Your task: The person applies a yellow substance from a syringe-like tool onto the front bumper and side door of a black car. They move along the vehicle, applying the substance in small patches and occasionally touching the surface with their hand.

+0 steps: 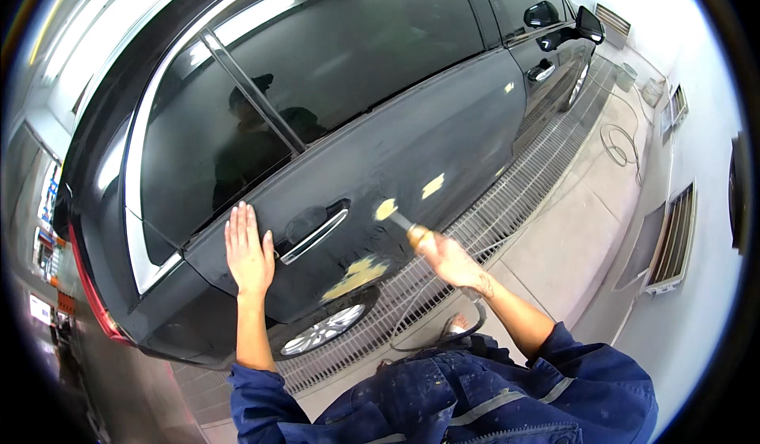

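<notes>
My left hand [250, 255] lies flat on a dark grey car door [455, 139], its fingers stretched out below the rear window and to the left of the door handle [315, 236]. In my right hand [451, 260] is a putty knife [401, 221] with a wood-coloured grip. Its blade points up and left, its tip at a small pale yellow filler patch [385, 209] on the door. I cannot tell whether the blade presses on the panel. Another patch [433, 185] sits up to the right, and a larger smeared one [356, 276] is lower down near the wheel.
A metal floor grating [507, 214] runs along the car's side. A grey hose [621, 147] lies coiled on the floor at the right, near buckets [627, 76] by the far wall. Vents [673, 238] line the white right wall. The side mirror [589, 26] sticks out ahead.
</notes>
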Tool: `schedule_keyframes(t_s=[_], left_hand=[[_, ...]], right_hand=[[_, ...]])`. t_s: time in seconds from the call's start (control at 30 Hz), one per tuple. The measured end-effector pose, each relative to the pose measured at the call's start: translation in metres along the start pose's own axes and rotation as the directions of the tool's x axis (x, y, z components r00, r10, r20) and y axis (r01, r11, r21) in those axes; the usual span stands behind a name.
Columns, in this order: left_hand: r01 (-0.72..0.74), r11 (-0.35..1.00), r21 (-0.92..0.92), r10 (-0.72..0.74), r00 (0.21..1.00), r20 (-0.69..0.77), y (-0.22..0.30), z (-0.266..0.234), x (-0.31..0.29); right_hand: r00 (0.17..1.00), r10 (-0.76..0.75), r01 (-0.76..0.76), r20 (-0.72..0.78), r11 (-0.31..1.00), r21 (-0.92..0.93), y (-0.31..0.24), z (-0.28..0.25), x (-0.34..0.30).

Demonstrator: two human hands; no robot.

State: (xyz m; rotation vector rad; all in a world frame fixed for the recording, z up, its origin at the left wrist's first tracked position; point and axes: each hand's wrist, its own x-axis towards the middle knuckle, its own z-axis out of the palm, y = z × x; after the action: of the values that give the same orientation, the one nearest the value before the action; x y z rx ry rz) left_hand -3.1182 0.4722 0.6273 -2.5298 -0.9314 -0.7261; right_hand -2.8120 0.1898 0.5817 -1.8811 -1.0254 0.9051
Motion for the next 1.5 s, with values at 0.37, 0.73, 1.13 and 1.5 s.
schedule_keyframes(t_s=[0.37,0.73,1.13,1.5], left_hand=[[0.332,0.916,0.225,-0.332,0.942,-0.04,-0.049,-0.019,-0.112],[0.347,0.908,0.234,-0.378,0.919,0.108,-0.01,-0.021,-0.146],[0.025,0.999,0.035,-0.032,0.975,0.222,0.013,-0.017,-0.069],[0.007,0.988,-0.155,-0.019,0.997,-0.075,0.054,0.01,-0.058]], right_hand=[[0.996,0.083,-0.084,-0.013,0.996,-0.036,0.029,0.007,0.007],[0.979,-0.091,0.097,0.182,0.995,-0.026,-0.066,0.047,-0.014],[0.967,-0.145,0.168,0.211,0.981,-0.093,-0.091,0.066,0.01],[0.992,-0.113,0.114,0.065,0.993,-0.014,-0.03,0.058,-0.012]])
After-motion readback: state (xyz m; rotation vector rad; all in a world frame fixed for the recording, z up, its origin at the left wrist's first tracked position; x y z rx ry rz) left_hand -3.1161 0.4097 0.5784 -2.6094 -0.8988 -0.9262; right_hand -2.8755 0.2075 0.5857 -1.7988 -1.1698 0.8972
